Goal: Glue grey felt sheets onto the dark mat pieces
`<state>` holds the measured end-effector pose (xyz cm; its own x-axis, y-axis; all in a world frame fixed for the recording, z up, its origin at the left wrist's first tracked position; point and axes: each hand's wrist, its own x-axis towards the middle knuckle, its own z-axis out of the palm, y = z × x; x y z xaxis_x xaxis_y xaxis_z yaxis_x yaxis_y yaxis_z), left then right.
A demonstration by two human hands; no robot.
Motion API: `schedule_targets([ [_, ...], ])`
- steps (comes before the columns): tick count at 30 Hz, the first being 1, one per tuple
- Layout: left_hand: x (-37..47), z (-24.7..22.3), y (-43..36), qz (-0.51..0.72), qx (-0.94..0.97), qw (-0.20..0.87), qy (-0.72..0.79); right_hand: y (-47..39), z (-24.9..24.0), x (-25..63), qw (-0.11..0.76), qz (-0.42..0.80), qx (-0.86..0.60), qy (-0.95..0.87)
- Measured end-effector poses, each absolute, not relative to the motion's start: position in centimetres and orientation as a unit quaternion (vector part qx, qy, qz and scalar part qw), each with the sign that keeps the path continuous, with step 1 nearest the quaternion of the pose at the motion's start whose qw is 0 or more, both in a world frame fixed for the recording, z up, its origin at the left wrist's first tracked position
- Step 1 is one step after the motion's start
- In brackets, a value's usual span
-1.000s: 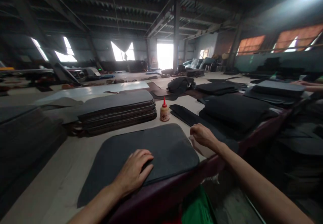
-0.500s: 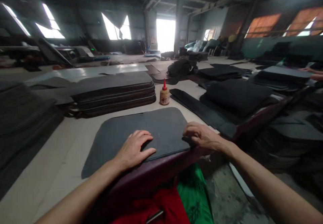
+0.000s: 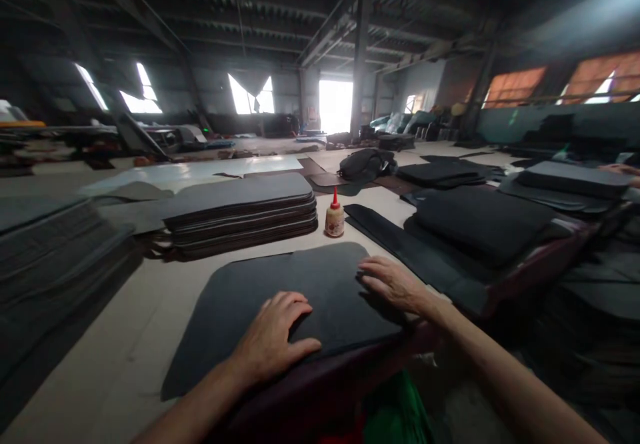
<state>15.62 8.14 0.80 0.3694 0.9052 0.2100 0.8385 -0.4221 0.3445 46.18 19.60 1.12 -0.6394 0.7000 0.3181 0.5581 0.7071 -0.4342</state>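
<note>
A dark grey flat piece with rounded corners (image 3: pixel 320 284) lies on the pale table at its near edge. My left hand (image 3: pixel 275 337) rests on its near middle part, fingers spread, thumb pointing right. Over the right end of the piece is my right hand (image 3: pixel 393 284), its fingers extended to the left and holding nothing that I can see. Beyond the piece stands a small glue-like bottle (image 3: pixel 335 219) with a red pointed cap, upright.
Behind on the left is a stack of dark sheets (image 3: pixel 240 214), with a taller pile (image 3: pixel 60 284) at far left. Dark pieces (image 3: pixel 480 224) lie at right. A person's hand (image 3: pixel 620 169) shows at the far right edge.
The view has tilted up, so things sit lower in the picture. My right hand has opened from its curled pose and moved up over the piece. My left hand stays on it.
</note>
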Motion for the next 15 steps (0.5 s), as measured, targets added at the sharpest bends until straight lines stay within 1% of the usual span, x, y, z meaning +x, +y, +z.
schedule_targets([
  [1,15.6,0.8,8.1,0.187,0.823,0.089,0.529,20.1,0.8,45.8,0.214,0.136,-0.348,-0.902],
  [3,15.7,0.8,8.1,0.188,0.822,0.092,0.53,21.2,0.4,45.6,0.18,0.113,-0.403,-0.89],
  [7,15.6,0.8,8.0,0.19,0.821,0.095,0.53,24.2,0.6,45.8,0.187,0.09,-0.572,-0.794],
  [10,15.6,0.8,8.1,0.195,0.82,0.091,0.531,27.0,0.9,45.1,0.194,0.12,-0.61,-0.759],
  [15,15.5,0.3,8.4,0.198,0.825,0.079,0.523,30.0,1.0,43.3,0.177,0.188,-0.651,-0.714],
])
